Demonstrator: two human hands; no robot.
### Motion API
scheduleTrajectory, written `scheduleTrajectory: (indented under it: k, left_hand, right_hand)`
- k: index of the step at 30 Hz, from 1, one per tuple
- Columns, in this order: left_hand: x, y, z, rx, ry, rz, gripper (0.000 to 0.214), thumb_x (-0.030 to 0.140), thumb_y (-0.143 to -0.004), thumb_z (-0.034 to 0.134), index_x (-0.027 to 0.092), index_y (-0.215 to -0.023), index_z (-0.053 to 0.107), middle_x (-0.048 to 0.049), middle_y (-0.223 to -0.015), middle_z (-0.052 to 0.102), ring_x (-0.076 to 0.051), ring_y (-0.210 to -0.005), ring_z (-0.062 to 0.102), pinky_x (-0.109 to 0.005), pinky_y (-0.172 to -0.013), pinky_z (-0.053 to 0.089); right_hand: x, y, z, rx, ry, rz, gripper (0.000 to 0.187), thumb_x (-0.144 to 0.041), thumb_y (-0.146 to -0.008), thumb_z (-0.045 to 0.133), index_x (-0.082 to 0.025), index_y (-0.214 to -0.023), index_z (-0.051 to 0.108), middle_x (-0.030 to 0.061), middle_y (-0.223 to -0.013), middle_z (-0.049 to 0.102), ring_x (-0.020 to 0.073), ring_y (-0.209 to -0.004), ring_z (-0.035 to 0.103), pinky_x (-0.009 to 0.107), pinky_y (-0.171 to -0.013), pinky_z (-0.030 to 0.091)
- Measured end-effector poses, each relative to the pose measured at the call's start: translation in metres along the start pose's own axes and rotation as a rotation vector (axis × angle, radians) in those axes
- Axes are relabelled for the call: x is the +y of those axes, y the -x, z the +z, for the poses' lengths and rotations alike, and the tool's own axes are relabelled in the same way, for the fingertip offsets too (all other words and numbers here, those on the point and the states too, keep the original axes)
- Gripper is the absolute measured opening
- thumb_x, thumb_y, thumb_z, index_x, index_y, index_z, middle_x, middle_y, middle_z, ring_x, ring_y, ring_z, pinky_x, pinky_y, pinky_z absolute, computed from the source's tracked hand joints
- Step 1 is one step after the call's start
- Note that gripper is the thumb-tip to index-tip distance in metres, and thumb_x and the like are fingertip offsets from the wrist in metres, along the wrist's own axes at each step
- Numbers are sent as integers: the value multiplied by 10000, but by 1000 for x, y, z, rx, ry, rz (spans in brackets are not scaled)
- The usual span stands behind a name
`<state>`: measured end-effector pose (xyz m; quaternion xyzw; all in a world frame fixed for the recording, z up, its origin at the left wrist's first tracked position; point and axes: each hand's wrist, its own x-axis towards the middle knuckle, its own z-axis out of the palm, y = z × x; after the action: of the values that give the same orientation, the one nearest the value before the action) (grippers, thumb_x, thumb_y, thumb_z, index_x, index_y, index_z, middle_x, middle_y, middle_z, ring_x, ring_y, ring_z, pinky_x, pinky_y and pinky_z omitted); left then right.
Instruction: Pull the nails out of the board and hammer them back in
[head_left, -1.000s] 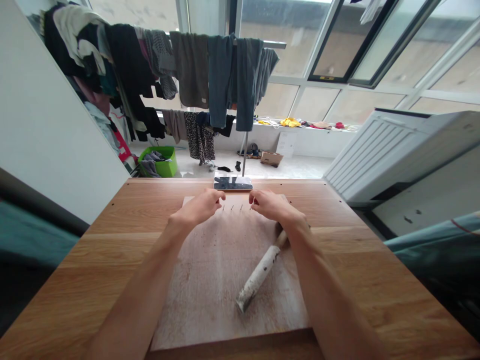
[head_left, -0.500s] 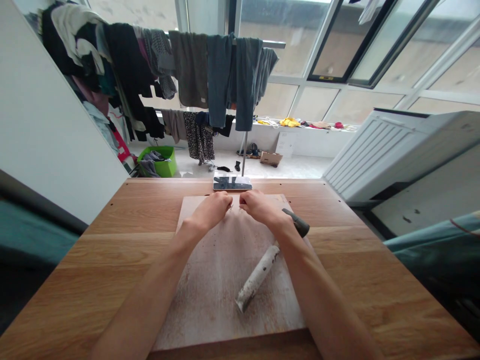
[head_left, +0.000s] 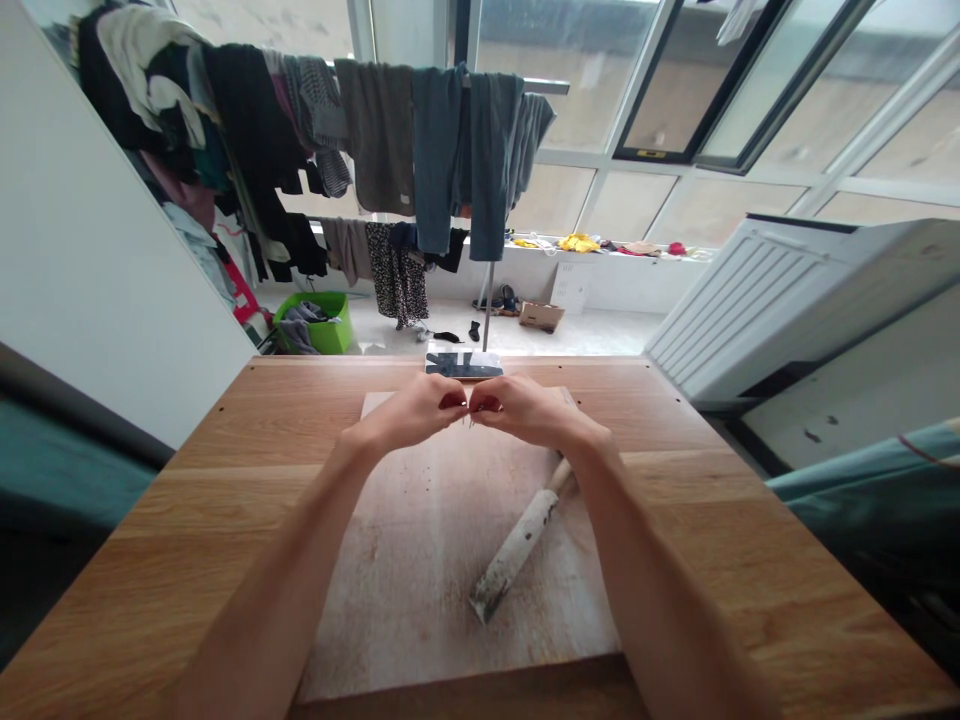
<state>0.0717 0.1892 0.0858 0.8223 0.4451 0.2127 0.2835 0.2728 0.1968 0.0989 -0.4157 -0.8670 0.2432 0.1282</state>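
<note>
Over the far part of a worn, whitish wooden board [head_left: 420, 600], my left hand [head_left: 422, 408] and my right hand [head_left: 517, 408] meet almost fingertip to fingertip. Each is closed in a pinch. Thin, nail-like pieces [head_left: 466, 421] poke down below the fingertips, too small to make out fully. A hammer [head_left: 517, 555] with a white-wrapped, dark-flecked handle lies slantwise on the board, inside my right forearm. That arm covers the hammer's head.
The board rests on a wood-grain table [head_left: 225, 540]. A phone [head_left: 463, 363] is at the table's far edge, just beyond my hands. Past the table are a green basket [head_left: 330, 325], hanging clothes [head_left: 382, 135] and a white ridged unit [head_left: 757, 290] to the right.
Both hands have moved toward each other, closing the gap between their fingertips. My wrists have turned outward, and my right arm now hides the hammer's dark head.
</note>
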Motion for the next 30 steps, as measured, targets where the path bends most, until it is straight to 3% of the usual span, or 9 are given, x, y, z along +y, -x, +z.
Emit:
scheduleTrajectory:
  k: [4,7,11,16,19,22,24,27,30]
  left_hand:
    - [12,14,-23,-176,72,-28,259,331,-945,561,151,-831,709,-16,-682,649,-133,-625,599,-234,-552,427]
    - [20,23,-34,-242,61,-34,278,403,-946,584,183,-1048,721,-49,-886,743,-170,-754,685,-246,-602,486]
    - [27,34,-44,-133,-5,-56,409,468,-944,611,211,-1257,665,-80,-1100,754,-207,-927,716,-271,-711,544]
    - [47,48,-56,-30,-77,-15,486,523,-982,569,194,-1337,616,-97,-1185,731,-202,-974,717,-310,-815,567]
    - [60,61,-56,10,-100,39,464,503,-1009,541,202,-1358,596,-90,-1189,731,-197,-996,713,-323,-854,570]
    - [58,84,-43,23,-274,68,414,463,-1025,534,216,-1353,594,-88,-1205,721,-223,-1041,702,-361,-896,560]
    - [48,107,-27,22,-429,97,325,383,-1032,537,208,-1292,621,-90,-1170,721,-234,-992,708,-374,-857,563]
    - [27,148,7,76,-531,234,186,214,-1034,497,186,-1116,661,-51,-939,735,-211,-831,698,-355,-768,557]
    - [13,185,39,196,-495,347,242,126,-1044,421,166,-1171,623,-37,-911,739,-183,-820,694,-339,-809,553]
  right_hand:
    - [-12,11,-10,-93,-198,17,107,-192,-900,634,-173,-915,738,10,-782,703,107,-646,624,208,-546,470]
    - [-25,19,-20,-134,-293,44,150,-249,-911,658,-192,-1025,737,11,-792,692,113,-648,638,189,-484,498]
    - [-36,30,-32,-63,-285,37,286,-312,-915,679,-210,-1181,701,10,-806,681,123,-650,645,188,-462,513]
    - [-52,52,-50,154,-80,-81,291,-364,-943,663,-215,-1188,717,18,-849,725,134,-707,678,239,-623,556]
    - [-62,72,-61,285,-12,-83,315,-411,-970,630,-222,-1209,712,23,-865,743,133,-683,678,249,-632,551]
    - [-52,91,-64,312,28,-59,348,-475,-994,580,-231,-1211,700,38,-909,746,144,-688,688,258,-628,560]
    - [-31,107,-55,263,119,-12,351,-484,-1003,558,-240,-1219,689,45,-935,747,168,-727,709,294,-691,584]
    - [17,142,-22,303,248,108,387,-504,-1007,525,-240,-1255,663,94,-1139,731,227,-875,744,384,-838,606]
    - [64,183,28,505,327,196,531,-579,-999,468,-194,-1338,603,162,-1347,656,329,-1222,658,482,-1023,551]
